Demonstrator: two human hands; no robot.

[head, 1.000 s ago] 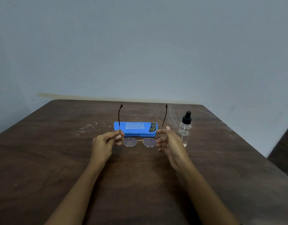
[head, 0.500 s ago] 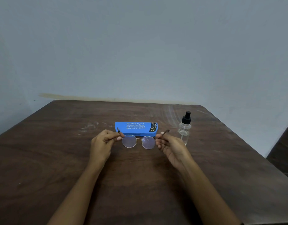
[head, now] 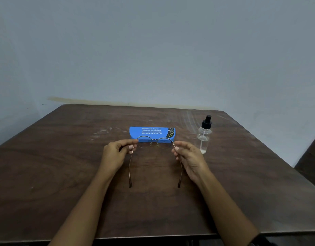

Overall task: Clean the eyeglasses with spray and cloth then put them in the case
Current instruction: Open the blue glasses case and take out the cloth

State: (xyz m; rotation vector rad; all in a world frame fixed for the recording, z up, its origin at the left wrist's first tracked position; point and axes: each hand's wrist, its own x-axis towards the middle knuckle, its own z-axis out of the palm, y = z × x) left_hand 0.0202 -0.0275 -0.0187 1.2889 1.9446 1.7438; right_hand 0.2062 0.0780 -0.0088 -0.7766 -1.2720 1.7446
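Thin round-lens eyeglasses (head: pixel 154 141) with a brown metal frame are held just above the dark wooden table (head: pixel 64 174), temples unfolded and pointing toward me. My left hand (head: pixel 116 153) pinches the left hinge and my right hand (head: pixel 188 157) pinches the right hinge. A closed blue eyeglass case (head: pixel 151 133) with white lettering lies right behind the lenses. A clear spray bottle (head: pixel 204 137) with a black nozzle stands upright to the right of my right hand. No cloth is in view.
The table ends against a pale wall at the back, with its front edge near the bottom of the view. A dark object (head: pixel 311 157) sits beyond the table's right edge.
The glasses have been turned over: the temples pointed up and away a second ago, folded short half a second ago, and now stretch toward me. Both hands kept their hold on the hinges.
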